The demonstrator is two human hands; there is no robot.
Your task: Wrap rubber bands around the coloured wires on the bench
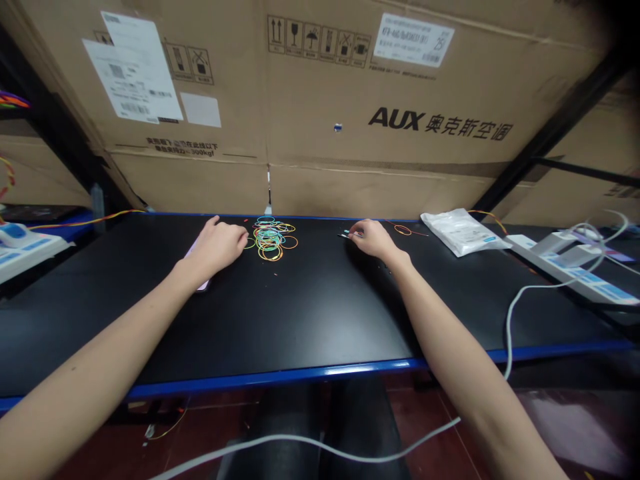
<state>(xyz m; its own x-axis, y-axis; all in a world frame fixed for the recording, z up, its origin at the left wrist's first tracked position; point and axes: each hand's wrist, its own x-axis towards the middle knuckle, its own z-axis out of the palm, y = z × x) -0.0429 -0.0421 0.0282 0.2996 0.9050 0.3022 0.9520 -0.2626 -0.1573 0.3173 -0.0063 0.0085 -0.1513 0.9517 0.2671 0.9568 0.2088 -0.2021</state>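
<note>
My left hand (218, 245) rests at the left of the table, its visible fingers curled and the thumb side beside a tangle of thin coloured loops (270, 239). The loops are mostly teal, yellow and orange. Anything inside that hand is hidden. Under its wrist, the edge of a flat pinkish-purple object (203, 287) shows. On the right, my right hand (371, 237) is closed with its fingertips down near the tabletop. A small dark piece with a pale tip (343, 235) pokes out by the fingertips; its kind is too small to make out.
A white plastic packet (463, 231) lies at the back right, beside a power strip (575, 270) with plugs and a white cable (510, 327). Another power strip (35, 253) is at the far left. An orange wire loop (403, 230) lies behind my right hand. A large cardboard box (320, 160) stands behind.
</note>
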